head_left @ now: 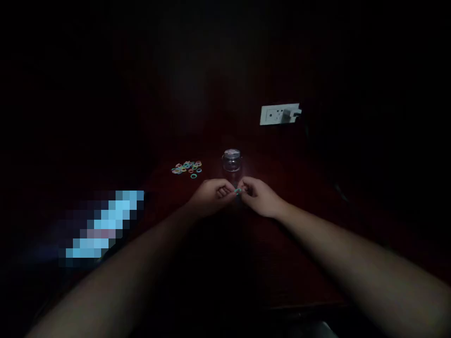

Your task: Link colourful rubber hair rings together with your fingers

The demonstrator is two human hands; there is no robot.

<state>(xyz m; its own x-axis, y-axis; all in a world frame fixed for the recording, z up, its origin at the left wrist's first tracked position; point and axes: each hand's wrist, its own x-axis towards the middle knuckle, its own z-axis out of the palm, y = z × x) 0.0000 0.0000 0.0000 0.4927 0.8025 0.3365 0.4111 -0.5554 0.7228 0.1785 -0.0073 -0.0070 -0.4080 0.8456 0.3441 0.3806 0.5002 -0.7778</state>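
Between my fingertips is a small green hair tie (238,191), partly covered by them. My left hand (214,195) pinches it from one side, with the other fingers curled in. From the opposite side my right hand (260,195) pinches the same band, thumb and forefinger together. Just beyond both hands stands a clear glass jar (231,162) with a lid on top, upright on the dark reddish table. A loose pile of colourful hair ties (186,167) lies to the left of the jar.
A white wall socket (280,114) with a plug in it is at the back right. At the left, a bright pixelated screen-like shape (105,227) glows beside my left forearm. The dark table (299,277) has its front edge at the lower right. Much of the room is black.
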